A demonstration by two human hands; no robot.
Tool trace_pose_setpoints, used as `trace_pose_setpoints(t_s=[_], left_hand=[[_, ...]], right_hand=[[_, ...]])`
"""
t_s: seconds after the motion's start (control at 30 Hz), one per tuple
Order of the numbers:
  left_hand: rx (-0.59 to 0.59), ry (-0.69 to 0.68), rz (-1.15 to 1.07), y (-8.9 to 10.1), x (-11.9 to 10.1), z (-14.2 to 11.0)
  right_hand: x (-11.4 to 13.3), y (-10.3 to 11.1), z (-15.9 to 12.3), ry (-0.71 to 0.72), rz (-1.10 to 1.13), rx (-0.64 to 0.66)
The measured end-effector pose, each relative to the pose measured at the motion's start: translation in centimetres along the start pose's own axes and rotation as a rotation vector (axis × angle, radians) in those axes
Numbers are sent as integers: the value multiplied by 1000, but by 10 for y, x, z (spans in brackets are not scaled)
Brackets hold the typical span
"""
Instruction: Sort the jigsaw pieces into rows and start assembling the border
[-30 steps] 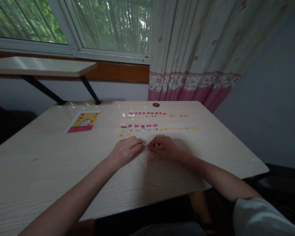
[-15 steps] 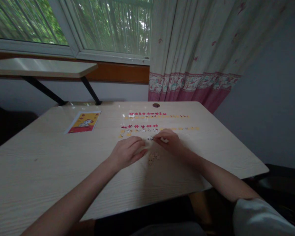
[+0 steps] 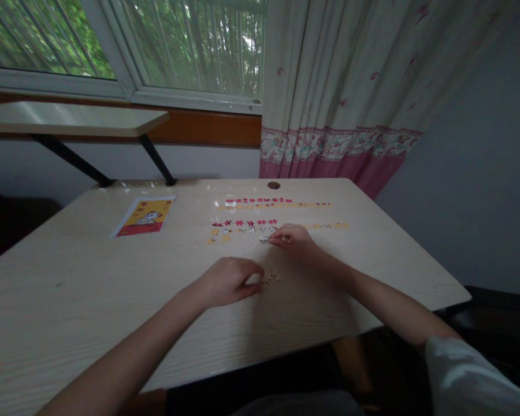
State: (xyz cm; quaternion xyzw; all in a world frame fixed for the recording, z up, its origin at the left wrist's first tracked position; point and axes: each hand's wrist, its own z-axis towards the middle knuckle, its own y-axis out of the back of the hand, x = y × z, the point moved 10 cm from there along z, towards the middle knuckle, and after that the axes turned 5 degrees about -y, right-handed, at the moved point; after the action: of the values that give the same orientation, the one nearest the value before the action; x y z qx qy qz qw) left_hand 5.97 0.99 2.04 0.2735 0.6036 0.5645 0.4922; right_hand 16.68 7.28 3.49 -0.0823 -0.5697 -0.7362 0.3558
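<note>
My left hand (image 3: 231, 282) is at the near middle of the table, its thumb and forefinger apart. Its fingertips are at the left edge of a small pile of tan puzzle pieces (image 3: 274, 276), which look face down. Farther forward, my right hand (image 3: 298, 242) has thumb and forefinger pinched at a small white-and-dark puzzle piece (image 3: 264, 239) close to the tabletop. Just beyond the right fingertips runs a row of yellow and white puzzle pieces (image 3: 252, 229), partly covered by that hand. Behind it is a short row of red puzzle pieces (image 3: 239, 223).
Farther back lie another red row (image 3: 259, 200) and a yellow row (image 3: 281, 205) of pieces. A picture sheet (image 3: 145, 216) of a white animal on yellow and red lies left on the table (image 3: 112, 300). Behind are a raised shelf (image 3: 75, 120) and a curtain (image 3: 329, 138).
My left hand has moved back toward me from beside the right fingertips to the small pile, and its fingers have spread. My right hand has shifted slightly forward with the puzzle piece.
</note>
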Motion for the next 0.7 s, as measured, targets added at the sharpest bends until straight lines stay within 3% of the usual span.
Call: trace_pose_setpoints(t_s=[0.17,0.37,0.47,0.6,0.7], left_hand=[[-24,-28,18,-4,0,-1],[4,-11,23,-5,0,0],[-9,-13,16,-1,-2,1],[-32,3,29,4,-5,1],[-24,44,66,2,-6,2]], right_hand=[[6,-41,24,-76,-74,231],[22,-57,46,-43,-215,239],[25,-59,47,-28,-278,250],[24,-47,39,12,-268,229],[29,-37,23,143,-163,267]])
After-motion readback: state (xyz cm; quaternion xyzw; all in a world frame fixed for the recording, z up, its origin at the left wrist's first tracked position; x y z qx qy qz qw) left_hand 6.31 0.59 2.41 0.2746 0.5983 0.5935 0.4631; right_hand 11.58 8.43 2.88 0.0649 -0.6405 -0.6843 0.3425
